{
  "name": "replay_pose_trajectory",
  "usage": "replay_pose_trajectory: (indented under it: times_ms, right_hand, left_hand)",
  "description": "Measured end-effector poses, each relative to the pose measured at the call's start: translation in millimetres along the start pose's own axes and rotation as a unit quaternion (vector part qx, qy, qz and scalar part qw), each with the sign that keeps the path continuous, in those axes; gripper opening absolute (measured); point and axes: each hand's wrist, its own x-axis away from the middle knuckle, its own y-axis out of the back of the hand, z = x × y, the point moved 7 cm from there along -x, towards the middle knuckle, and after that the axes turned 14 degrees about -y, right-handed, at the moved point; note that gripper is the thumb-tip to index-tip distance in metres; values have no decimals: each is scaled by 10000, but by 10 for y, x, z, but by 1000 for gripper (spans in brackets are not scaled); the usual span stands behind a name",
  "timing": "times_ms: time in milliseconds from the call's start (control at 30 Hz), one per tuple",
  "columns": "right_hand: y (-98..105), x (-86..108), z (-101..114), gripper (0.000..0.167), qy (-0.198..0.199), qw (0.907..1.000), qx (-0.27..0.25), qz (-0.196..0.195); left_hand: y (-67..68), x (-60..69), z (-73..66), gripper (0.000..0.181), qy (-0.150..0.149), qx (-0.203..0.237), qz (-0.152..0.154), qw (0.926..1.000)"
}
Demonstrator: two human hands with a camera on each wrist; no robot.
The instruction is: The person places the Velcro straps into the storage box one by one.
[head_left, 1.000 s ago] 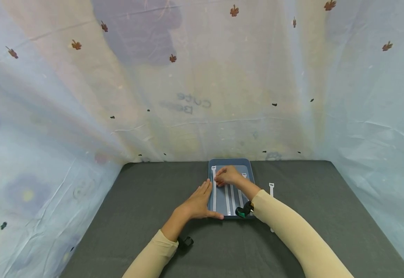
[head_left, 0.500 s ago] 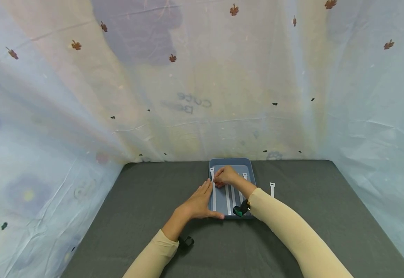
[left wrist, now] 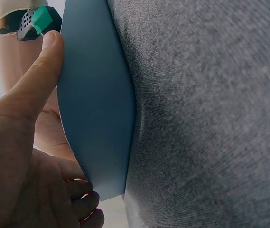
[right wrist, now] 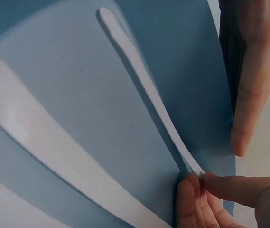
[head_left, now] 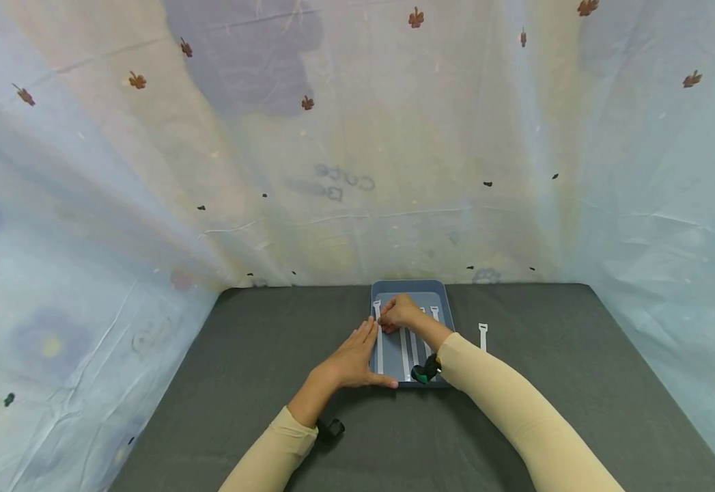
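A white strap with a slotted head, like a cable tie (head_left: 380, 355), lies lengthwise along the left side of a blue tray (head_left: 409, 285). My right hand (head_left: 399, 313) pinches this strap between thumb and fingers; the right wrist view shows its tail (right wrist: 146, 80) running close to the tray's side wall. My left hand (head_left: 348, 361) rests against the tray's near left corner with fingers straight. In the left wrist view, its thumb (left wrist: 49, 61) touches the rim above the tray's outer wall (left wrist: 97, 104).
Several similar white straps (head_left: 404, 355) lie side by side in the tray, partly hidden under my right arm. Another white strap (head_left: 483, 335) lies on the dark grey cloth right of the tray. A printed curtain (head_left: 357, 246) hangs behind the table.
The pinched strap's head has shifted a little toward me along the tray's left side. My right forearm has moved slightly left. The left hand stays in place.
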Motion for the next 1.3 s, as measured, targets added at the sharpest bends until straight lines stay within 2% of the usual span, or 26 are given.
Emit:
replay_pose_trajectory:
  times_ms: [200,600,833,1167,1300]
  right_hand:
    - [-2,35,21,7,30,9998,203,-41]
    - [3,94,41,14,140,9996,242,-8]
    - [44,151,85,10,161,9997,207,2]
    - [217,325,128,18,418,9982,-24,439]
    - [306,415,106,23,495,9972,-50,555]
  left_hand:
    - [8,6,-17,132,-16,24,-15,10000]
    - [4,13,-9,133,23,95,-7,10000]
    - [-9,3,10,133,8,67,4,10000]
    - [-2,-1,-6,133,2,126,-3,9999]
    - [-10,15,17,134,86,109,-23,9999]
